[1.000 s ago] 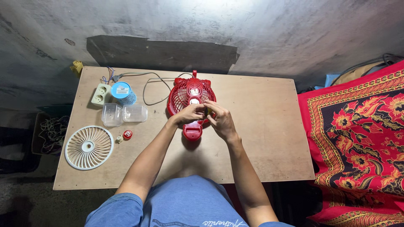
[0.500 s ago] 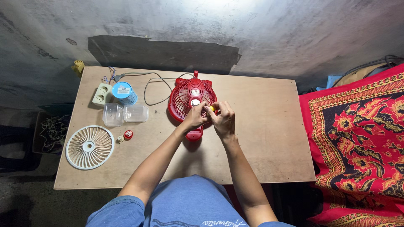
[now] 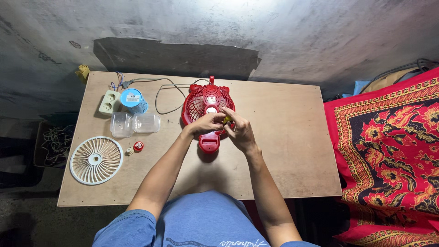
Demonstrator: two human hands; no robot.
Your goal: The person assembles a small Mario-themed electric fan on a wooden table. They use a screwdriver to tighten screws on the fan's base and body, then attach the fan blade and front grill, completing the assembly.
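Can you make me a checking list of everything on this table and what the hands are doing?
Surface: wooden table, worn, light brown.
Job's things: red fan lying flat, its grille face up; small yellow thing between the fingertips, too small to identify.
Clutter: white fan grille, two clear plastic tubs, blue-lidded jar, small red knob, white socket block.
Hands: left hand and right hand both on the fan's lower edge, fingers pinched together.
Cables: grey cable looping behind the fan.
Surroundings: grey wall; red patterned cloth to the right.
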